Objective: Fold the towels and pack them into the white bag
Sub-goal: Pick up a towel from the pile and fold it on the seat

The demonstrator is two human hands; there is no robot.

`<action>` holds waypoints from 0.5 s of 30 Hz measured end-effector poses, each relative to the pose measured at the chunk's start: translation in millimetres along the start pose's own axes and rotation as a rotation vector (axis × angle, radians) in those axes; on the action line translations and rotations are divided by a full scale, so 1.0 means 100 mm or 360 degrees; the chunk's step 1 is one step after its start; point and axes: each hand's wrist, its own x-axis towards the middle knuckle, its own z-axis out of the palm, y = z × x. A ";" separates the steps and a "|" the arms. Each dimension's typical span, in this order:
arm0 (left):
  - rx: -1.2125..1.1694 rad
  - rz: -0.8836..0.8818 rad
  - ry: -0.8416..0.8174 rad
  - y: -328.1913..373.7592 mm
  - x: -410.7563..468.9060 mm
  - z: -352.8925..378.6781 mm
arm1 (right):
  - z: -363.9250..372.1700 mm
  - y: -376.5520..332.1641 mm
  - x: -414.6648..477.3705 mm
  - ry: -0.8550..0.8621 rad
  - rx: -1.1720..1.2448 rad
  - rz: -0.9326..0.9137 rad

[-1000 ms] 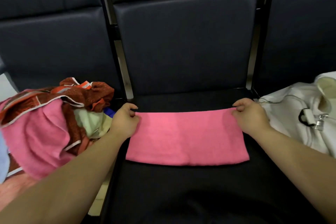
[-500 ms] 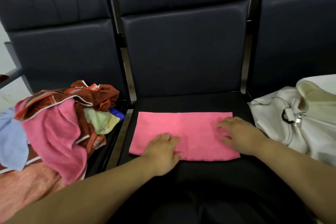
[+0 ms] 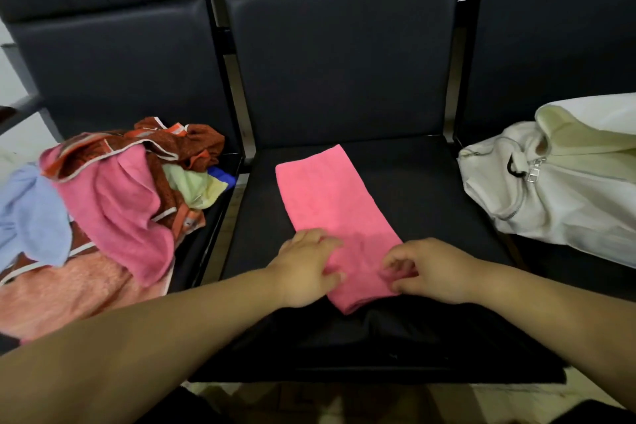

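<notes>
Left hand (image 3: 306, 269) presses flat, right hand (image 3: 434, 273) apparently pinches the narrow folded pink towel (image 3: 330, 203).

The towel (image 3: 330, 203) is matt, nappy terry cloth. The seat (image 3: 430, 189) is smooth dark leatherette with a dull sheen, its frame (image 3: 234, 79) glossy metal. The bag (image 3: 550, 217) is smooth white fabric with a metal zip (image 3: 532, 176).

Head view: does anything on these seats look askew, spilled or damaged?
Only the pink towel: it lies diagonally across the middle seat, not square to its edges. Nothing looks spilled or damaged.
</notes>
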 end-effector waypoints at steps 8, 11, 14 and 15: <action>-0.0418 0.0125 0.0185 0.31 -0.56 0.25 | 0.03 0.05 -0.23 0.0001 0.0069 0.0055; -0.0420 0.0064 0.0190 0.32 -0.61 0.24 | 0.05 0.03 -0.28 0.0016 0.0071 0.0124; -0.0526 0.0060 0.0139 0.23 -0.72 0.18 | 0.10 -0.06 -0.39 0.0008 0.0140 0.0152; -0.0602 0.0053 0.0115 0.19 -0.76 0.15 | 0.13 -0.09 -0.44 0.0012 0.0162 0.0143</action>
